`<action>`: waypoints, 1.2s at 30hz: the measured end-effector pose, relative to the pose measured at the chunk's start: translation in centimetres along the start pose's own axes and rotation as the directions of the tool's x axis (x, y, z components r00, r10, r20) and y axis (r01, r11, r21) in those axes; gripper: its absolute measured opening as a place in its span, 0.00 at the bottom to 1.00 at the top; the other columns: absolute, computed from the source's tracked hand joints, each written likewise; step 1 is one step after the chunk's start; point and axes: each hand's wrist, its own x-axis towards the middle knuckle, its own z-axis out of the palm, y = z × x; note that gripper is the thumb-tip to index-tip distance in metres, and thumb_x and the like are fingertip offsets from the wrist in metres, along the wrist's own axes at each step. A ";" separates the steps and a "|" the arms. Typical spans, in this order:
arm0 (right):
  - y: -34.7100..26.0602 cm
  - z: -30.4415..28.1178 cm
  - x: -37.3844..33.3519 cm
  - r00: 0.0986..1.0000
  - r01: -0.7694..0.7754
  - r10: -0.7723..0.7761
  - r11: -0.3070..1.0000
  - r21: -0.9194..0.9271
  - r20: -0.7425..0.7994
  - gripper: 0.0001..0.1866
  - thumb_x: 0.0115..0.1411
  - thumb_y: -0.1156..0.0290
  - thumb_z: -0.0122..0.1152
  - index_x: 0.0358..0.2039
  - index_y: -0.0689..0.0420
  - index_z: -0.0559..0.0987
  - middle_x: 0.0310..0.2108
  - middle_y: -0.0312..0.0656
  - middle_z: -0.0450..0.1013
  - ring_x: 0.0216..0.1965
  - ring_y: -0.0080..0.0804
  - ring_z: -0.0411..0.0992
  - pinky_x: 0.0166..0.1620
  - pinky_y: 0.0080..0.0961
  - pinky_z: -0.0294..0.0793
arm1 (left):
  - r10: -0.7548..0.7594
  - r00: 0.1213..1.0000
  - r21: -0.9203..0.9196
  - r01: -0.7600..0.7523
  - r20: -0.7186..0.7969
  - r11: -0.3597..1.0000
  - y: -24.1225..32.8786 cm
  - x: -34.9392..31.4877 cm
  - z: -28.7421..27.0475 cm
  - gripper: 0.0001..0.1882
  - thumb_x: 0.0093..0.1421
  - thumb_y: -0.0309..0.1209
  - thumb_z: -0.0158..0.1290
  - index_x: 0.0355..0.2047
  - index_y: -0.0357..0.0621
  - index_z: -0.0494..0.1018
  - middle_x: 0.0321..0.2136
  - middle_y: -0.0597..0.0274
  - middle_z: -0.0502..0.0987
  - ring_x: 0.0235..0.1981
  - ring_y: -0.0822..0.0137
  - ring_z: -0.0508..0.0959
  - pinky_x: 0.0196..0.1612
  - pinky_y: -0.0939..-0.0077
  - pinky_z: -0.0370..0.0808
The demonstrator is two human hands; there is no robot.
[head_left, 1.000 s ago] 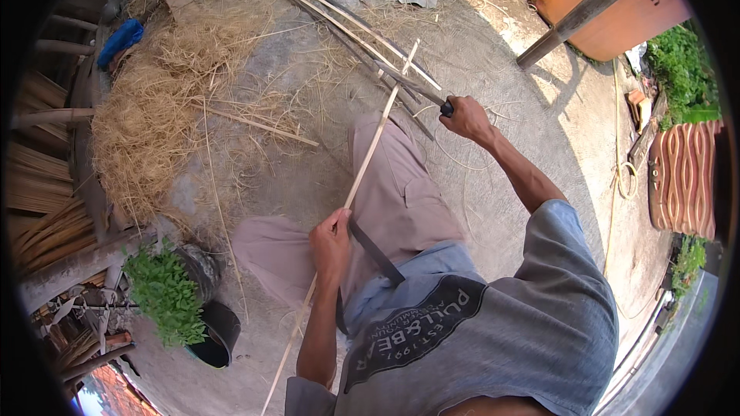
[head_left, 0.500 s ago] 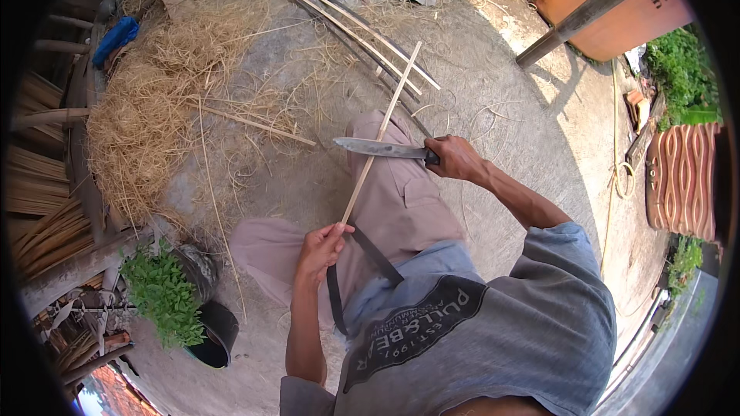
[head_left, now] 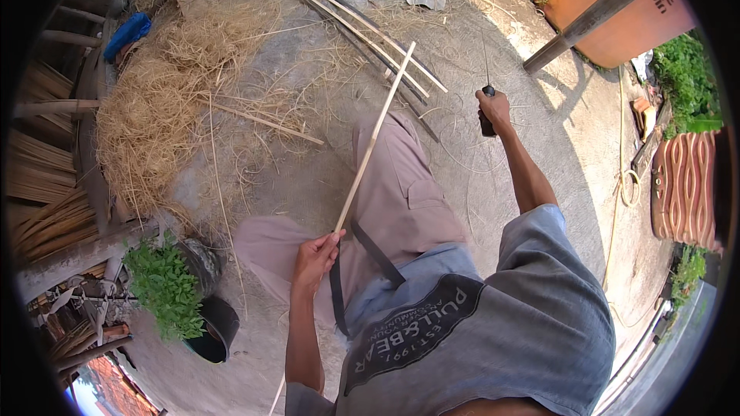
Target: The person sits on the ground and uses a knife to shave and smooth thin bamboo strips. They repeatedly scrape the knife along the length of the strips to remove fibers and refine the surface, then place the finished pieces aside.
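Note:
My left hand (head_left: 313, 260) is closed on the lower end of a long, pale bamboo strip (head_left: 375, 137). The strip slants up and away to the right, passing over my raised knee in pinkish trousers (head_left: 393, 177). Out to the right, clear of the strip, my right hand (head_left: 498, 111) grips the black handle of a knife (head_left: 486, 125). Its blade points away from me and shows almost edge-on, as a thin line. A dark strap (head_left: 376, 253) lies across my lap.
A heap of fine shavings (head_left: 166, 119) covers the ground at the left. Several long strips (head_left: 370, 28) lie ahead, with another cut strip (head_left: 270, 121) near the heap. A leafy plant (head_left: 163, 285) and a black pot (head_left: 217, 327) stand at lower left. An orange tank (head_left: 601, 8) and a post (head_left: 590, 19) rise at upper right.
My right hand has swung the knife off the strip, outward to the right and forward, turning the blade from sideways to pointing away. My left hand keeps the strip nearly in place.

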 end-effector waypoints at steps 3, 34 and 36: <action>-1.4 1.0 -4.7 0.999 0.033 -0.036 0.972 0.234 0.010 0.16 0.57 0.62 0.63 0.28 0.65 0.76 0.17 0.41 0.73 0.18 0.29 0.74 0.24 0.29 0.76 | 0.190 0.971 0.154 -0.167 -0.147 0.974 -0.5 0.4 2.8 0.21 0.69 0.40 0.56 0.53 0.36 0.78 0.20 0.71 0.69 0.22 0.78 0.65 0.26 0.83 0.63; -3.9 2.3 -9.7 0.699 0.684 -0.440 0.639 -0.350 0.564 0.14 0.51 0.63 0.66 0.31 0.62 0.80 0.27 0.55 0.79 0.31 0.55 0.79 0.40 0.43 0.78 | 0.220 0.975 0.156 -0.219 0.007 0.963 0.4 2.8 4.2 0.18 0.70 0.36 0.54 0.54 0.38 0.78 0.21 0.81 0.62 0.20 0.83 0.57 0.22 0.81 0.54; -2.2 1.4 -4.0 0.910 0.383 -0.274 0.843 -0.377 0.311 0.15 0.52 0.61 0.66 0.30 0.62 0.82 0.26 0.55 0.80 0.31 0.51 0.80 0.41 0.42 0.80 | 0.190 0.982 0.152 -0.191 0.019 0.970 1.5 1.4 4.0 0.17 0.70 0.36 0.55 0.52 0.37 0.79 0.20 0.80 0.64 0.20 0.83 0.59 0.22 0.82 0.55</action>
